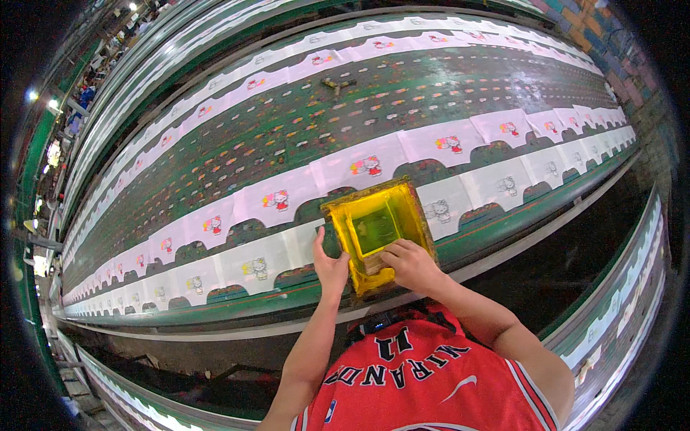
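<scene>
A square screen-printing frame, coated in yellow, lies tilted over the near row of white fabric pieces on the long table. Inside it, my right hand is closed around a wooden-edged squeegee at the near side of the mesh window. Yellow ink is heaped in the frame's near corner, below that hand. My left hand is at the frame's left side, thumb against the rim and fingers stretched apart from it. The squeegee's blade is mostly hidden.
Printed fabric pieces with a red cartoon figure run in a row beyond. The dark green tabletop is spotted with ink marks and carries a small dark object. A metal rail edges the table; another table stands to the right.
</scene>
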`<state>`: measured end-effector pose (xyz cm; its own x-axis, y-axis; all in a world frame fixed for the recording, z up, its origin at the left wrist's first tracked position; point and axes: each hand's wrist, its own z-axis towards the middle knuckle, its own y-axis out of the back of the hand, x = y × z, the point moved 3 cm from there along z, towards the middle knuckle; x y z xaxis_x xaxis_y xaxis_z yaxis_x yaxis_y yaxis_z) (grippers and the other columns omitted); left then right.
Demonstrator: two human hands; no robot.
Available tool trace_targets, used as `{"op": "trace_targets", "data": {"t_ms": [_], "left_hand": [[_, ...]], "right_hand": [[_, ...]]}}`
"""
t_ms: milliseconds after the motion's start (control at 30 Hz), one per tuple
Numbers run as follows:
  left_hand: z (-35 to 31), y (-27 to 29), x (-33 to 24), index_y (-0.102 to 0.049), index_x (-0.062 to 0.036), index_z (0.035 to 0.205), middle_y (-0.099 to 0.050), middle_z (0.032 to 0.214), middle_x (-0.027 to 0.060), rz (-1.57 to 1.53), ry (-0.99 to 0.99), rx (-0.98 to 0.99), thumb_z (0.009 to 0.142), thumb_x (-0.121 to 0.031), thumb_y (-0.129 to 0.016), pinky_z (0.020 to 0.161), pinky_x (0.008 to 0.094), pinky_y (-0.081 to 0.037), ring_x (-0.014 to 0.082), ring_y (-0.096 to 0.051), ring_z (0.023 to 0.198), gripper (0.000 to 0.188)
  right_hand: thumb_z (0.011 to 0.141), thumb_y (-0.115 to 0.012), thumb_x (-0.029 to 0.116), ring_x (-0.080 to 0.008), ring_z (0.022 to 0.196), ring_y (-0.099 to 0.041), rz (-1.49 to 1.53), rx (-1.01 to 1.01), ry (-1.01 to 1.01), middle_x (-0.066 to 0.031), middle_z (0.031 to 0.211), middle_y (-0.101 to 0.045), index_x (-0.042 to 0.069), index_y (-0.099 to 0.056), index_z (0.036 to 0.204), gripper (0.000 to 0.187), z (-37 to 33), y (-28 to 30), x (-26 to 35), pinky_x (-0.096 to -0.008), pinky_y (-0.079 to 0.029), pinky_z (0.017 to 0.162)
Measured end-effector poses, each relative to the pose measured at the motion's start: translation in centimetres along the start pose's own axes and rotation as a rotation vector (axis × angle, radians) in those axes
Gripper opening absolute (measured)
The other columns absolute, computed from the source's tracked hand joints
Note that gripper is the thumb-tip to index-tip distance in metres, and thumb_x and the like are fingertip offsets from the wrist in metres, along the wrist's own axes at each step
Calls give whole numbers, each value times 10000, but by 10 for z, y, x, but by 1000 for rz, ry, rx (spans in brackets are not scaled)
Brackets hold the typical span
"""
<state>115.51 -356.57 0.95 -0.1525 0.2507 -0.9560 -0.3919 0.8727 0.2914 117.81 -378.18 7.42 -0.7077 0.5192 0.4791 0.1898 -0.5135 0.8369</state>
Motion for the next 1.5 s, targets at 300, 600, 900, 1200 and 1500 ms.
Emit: {"op": "trace_targets", "data": {"t_ms": [300, 600, 900, 1200, 1500], "left_hand": [[-14, -149, -25, -434, -11, 1545, -490, 1565, 213, 80, 34, 6, 783, -23, -725, 1197, 410, -372, 343, -466, 1463, 815], [-17, -171, -28, -420, -32, 1557, -482, 1574, 208, 188, 16, 32, 780, 9, -716, 1124, 396, -442, 322, -492, 1438, 833], [-19, -168, -45, -386, -9, 1563, -428, 1617, 188, -12, 135, 83, 794, 79, -659, 762, 279, -547, 178, -659, 1117, 820], [-17, -169, -24, -460, -22, 1519, -525, 1549, 195, 250, 10, 21, 752, -21, -743, 1189, 442, -390, 388, -495, 1432, 818], [-17, -171, -25, -465, -29, 1518, -538, 1528, 196, 269, -62, 20, 756, -19, -771, 1151, 444, -431, 384, -514, 1411, 821]], "right_hand": [[729, -675, 24, -335, 1042, -654, -37, 3, -60, -125, 1081, -695, 33, -690, 1085, 356, -69, 73, -109, -437, -541, 953], [737, -684, 18, -346, 1007, -647, 24, -17, -16, -122, 1031, -671, 35, -664, 1031, 296, -89, 79, -137, -443, -549, 910], [733, -690, 46, -341, 999, -643, 32, -9, -12, -125, 1046, -664, 46, -668, 1071, 339, -93, 72, -139, -443, -546, 924], [720, -692, 41, -348, 1046, -651, 14, 37, -28, -128, 1093, -681, 33, -679, 1127, 408, -105, 89, -122, -438, -543, 955], [723, -681, 51, -364, 1050, -649, -61, -106, 32, -147, 1065, -679, 35, -670, 1079, 357, -71, 57, -154, -469, -537, 955]]}}
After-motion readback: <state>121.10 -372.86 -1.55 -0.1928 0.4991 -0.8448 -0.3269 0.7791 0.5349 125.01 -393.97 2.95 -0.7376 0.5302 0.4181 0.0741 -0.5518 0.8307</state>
